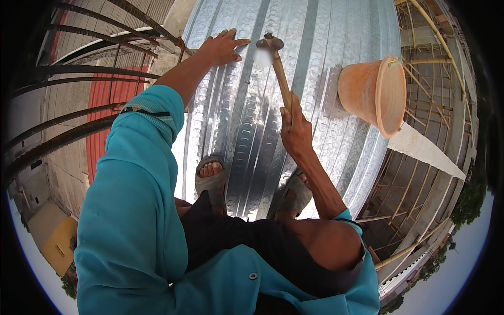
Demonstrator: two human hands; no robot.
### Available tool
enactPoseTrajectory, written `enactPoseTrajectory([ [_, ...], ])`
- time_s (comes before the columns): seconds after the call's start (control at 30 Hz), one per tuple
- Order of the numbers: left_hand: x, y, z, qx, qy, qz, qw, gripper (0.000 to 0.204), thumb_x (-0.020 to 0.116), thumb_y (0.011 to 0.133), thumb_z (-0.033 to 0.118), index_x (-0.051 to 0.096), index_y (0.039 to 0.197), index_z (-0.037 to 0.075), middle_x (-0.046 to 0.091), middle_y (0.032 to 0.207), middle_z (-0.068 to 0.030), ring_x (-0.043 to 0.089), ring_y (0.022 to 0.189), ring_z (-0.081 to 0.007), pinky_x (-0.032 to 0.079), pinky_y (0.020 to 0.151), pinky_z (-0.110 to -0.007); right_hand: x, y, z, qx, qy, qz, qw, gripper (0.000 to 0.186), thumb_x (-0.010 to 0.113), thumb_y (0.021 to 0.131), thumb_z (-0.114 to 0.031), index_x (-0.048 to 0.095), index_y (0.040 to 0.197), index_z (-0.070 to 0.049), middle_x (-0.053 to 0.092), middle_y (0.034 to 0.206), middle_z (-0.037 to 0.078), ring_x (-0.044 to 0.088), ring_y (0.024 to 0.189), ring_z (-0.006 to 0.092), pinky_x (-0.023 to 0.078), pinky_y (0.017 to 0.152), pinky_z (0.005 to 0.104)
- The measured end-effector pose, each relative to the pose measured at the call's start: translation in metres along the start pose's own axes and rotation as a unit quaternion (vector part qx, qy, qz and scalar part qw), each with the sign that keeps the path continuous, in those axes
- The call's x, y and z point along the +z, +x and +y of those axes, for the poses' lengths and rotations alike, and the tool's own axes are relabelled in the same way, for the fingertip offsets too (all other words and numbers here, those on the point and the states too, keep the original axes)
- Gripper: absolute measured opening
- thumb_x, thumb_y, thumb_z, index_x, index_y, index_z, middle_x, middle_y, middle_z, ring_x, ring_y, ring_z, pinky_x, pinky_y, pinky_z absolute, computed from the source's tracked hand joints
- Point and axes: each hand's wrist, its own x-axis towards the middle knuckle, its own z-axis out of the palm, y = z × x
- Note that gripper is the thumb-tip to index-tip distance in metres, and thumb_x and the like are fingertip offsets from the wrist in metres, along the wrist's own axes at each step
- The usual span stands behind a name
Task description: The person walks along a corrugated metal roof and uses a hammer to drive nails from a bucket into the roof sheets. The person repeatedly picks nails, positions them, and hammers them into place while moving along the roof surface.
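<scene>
- The right hand is closed around the wooden handle of a hammer, at its lower part, with the thumb lying along the wood.
- The hammer is in front of the person, above the ribbed metal sheet, and its dark head is at the far end of the handle. Whether this head touches the metal, I cannot tell.
- A whitish blurred spot covers a small area just beside the hammer head.
- The left hand is to the left of the hammer head, near to it but apart. Its fingers are spread, and the palm is turned down toward the metal sheet; I cannot tell if the fingertips touch it.
- The metal sheet is silvery and shiny, with long ribs and rows of pressed marks.
- Both feet, in grey sandals, are placed on this sheet, one at each side of the middle.
- An orange bucket is on the right side of the sheet, well apart from the hands, with its wider rim toward the right.
- At the left, dark ribbed steel bars curve inward, near the left forearm.
- At the far right, there are bamboo poles beside a concrete structure.
</scene>
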Motion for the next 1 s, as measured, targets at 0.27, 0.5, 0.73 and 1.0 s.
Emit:
enactPoseTrajectory([
  [0.27, -0.015, 0.004, 0.016, 0.0, 0.009, -0.022, 1.0, 0.065, 0.063, 0.091, 0.046, 0.034, 0.149, 0.045, 0.024, 0.16, -0.0147, 0.028, 0.147, -0.0329, 0.039, 0.111, -0.055, 0.046, -0.021, 0.052, 0.073, -0.104, -0.162, 0.978, 0.046, 0.052, 0.101, -0.016, 0.035, 0.141, 0.0, 0.064, 0.08, 0.027, 0.064, 0.059, 0.0401, 0.049, 0.047, 0.0455],
  [0.5, 0.003, 0.0, 0.0, -0.003, -0.02, -0.009, 1.0, 0.066, 0.064, 0.091, 0.045, 0.034, 0.149, 0.043, 0.024, 0.161, -0.0135, 0.028, 0.147, -0.0337, 0.039, 0.11, -0.056, -0.015, 0.002, -0.022, 0.031, 0.089, 0.063, 0.994, 0.049, 0.053, 0.099, -0.018, 0.035, 0.142, -0.002, 0.064, 0.077, 0.025, 0.065, 0.06, 0.0401, 0.052, 0.049, 0.0479],
  [0.73, 0.01, -0.008, 0.01, -0.002, -0.016, -0.027, 1.0, 0.065, 0.062, 0.092, 0.047, 0.032, 0.15, 0.045, 0.022, 0.161, -0.0124, 0.027, 0.147, -0.0324, 0.038, 0.11, -0.059, 0.013, -0.019, 0.019, 0.064, -0.022, -0.048, 0.997, 0.046, 0.051, 0.102, -0.02, 0.036, 0.144, -0.005, 0.065, 0.08, 0.029, 0.065, 0.058, 0.039, 0.048, 0.047, 0.0455],
  [1.0, -0.002, 0.003, 0.014, 0.004, 0.006, -0.019, 1.0, 0.066, 0.064, 0.091, 0.046, 0.033, 0.15, 0.044, 0.022, 0.161, -0.0142, 0.028, 0.147, -0.033, 0.039, 0.11, -0.055, 0.036, -0.035, 0.044, 0.153, -0.078, -0.262, 0.95, 0.045, 0.049, 0.101, -0.023, 0.033, 0.139, -0.006, 0.065, 0.084, 0.028, 0.065, 0.064, 0.044, 0.05, 0.054, 0.053],
])
